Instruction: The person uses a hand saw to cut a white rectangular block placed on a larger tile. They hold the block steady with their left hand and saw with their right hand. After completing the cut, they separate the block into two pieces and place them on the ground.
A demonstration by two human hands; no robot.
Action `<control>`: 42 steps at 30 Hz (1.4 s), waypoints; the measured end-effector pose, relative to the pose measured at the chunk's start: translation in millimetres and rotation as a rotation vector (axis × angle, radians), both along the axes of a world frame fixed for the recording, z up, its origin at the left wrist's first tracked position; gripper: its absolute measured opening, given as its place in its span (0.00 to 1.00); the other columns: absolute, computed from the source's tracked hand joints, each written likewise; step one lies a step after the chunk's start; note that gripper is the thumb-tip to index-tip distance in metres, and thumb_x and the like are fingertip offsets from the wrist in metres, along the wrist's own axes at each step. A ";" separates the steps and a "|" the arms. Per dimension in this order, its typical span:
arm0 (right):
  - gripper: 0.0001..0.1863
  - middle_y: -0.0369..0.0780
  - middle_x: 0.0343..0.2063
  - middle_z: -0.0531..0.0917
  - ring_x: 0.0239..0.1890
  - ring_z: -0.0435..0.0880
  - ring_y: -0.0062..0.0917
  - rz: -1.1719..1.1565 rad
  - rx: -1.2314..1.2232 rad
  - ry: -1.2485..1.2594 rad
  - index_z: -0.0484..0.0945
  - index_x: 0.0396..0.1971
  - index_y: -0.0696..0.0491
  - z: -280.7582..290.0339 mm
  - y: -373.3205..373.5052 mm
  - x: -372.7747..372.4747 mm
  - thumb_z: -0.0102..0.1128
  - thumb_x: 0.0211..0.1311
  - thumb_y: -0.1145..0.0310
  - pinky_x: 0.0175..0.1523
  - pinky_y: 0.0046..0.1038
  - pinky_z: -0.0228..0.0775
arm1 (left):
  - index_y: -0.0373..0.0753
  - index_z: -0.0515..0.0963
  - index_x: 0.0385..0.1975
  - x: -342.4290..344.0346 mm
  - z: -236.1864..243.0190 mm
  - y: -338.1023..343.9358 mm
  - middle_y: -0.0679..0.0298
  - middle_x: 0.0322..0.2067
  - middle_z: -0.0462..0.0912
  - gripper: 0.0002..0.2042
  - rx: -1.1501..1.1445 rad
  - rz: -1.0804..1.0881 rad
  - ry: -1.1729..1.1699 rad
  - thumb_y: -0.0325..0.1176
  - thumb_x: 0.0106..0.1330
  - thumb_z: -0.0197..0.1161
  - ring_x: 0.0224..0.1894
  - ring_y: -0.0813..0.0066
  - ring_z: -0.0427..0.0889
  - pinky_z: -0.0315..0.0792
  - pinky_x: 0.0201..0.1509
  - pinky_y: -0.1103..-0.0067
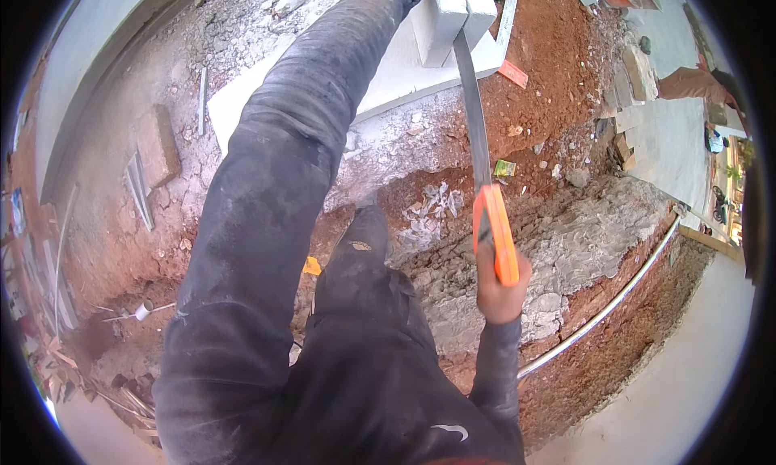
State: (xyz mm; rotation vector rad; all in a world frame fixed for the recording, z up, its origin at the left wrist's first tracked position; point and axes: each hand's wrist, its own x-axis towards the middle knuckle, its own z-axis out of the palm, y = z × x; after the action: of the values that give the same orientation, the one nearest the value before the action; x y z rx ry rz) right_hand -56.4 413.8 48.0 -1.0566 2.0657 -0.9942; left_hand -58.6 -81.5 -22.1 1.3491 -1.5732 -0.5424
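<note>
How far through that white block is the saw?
Done: the handsaw blade has entered the white block from its near face; a cut line shows between two portions. In hand: the right hand grips the orange handle. The left arm reaches toward the block, its hand out of view. Left: the depth of the cut can't be judged here; the pieces sit together on the white slab.

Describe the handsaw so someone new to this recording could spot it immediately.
Start at the pale grey blocks at the top centre, above red soil. A long grey blade runs down from a cut in them to the handsaw. Its bright orange handle, held in the right hand, is the most vivid thing there.
</note>
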 end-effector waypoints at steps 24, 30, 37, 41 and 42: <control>0.11 0.39 0.12 0.71 0.17 0.68 0.18 0.045 -0.216 0.042 0.74 0.21 0.62 -33.9 -112.8 -16.5 0.59 0.58 0.71 0.25 0.27 0.64 | 0.25 0.73 0.48 3.1 19.1 19.7 0.34 0.50 0.74 0.23 0.224 -0.061 0.105 0.39 0.60 0.56 0.55 0.43 0.73 0.62 0.64 0.62; 0.09 0.43 0.18 0.79 0.23 0.78 0.18 0.001 0.106 0.031 0.80 0.36 0.64 9.1 46.1 20.3 0.56 0.57 0.78 0.28 0.25 0.68 | 0.23 0.73 0.45 -9.4 -36.4 -44.9 0.34 0.48 0.74 0.22 -0.217 0.144 -0.077 0.38 0.60 0.55 0.57 0.43 0.72 0.61 0.65 0.62; 0.10 0.35 0.13 0.71 0.19 0.65 0.12 0.048 -0.127 -0.010 0.72 0.22 0.63 -35.2 -99.8 -25.8 0.58 0.60 0.73 0.24 0.24 0.61 | 0.25 0.73 0.46 -16.8 2.6 15.1 0.36 0.46 0.76 0.23 -0.050 0.087 0.040 0.41 0.61 0.55 0.53 0.43 0.75 0.67 0.60 0.62; 0.11 0.36 0.13 0.70 0.19 0.66 0.13 0.000 -0.085 -0.030 0.72 0.21 0.62 -17.4 -92.2 -11.8 0.58 0.60 0.73 0.24 0.24 0.61 | 0.27 0.76 0.44 2.2 0.5 2.1 0.38 0.45 0.78 0.20 0.061 0.024 0.029 0.40 0.61 0.56 0.51 0.45 0.77 0.69 0.58 0.62; 0.10 0.36 0.13 0.70 0.19 0.66 0.13 0.019 -0.026 -0.047 0.72 0.21 0.62 -10.9 -65.0 -6.5 0.57 0.60 0.74 0.24 0.24 0.61 | 0.27 0.76 0.43 9.7 0.3 -20.3 0.38 0.44 0.78 0.20 -0.134 0.104 -0.019 0.40 0.60 0.56 0.51 0.45 0.77 0.69 0.58 0.62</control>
State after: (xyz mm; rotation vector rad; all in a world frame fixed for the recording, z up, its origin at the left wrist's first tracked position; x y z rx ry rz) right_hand -62.9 348.8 37.2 -1.0544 2.0068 -1.0297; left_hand -48.9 -101.8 -21.8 1.3287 -1.5170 -0.3550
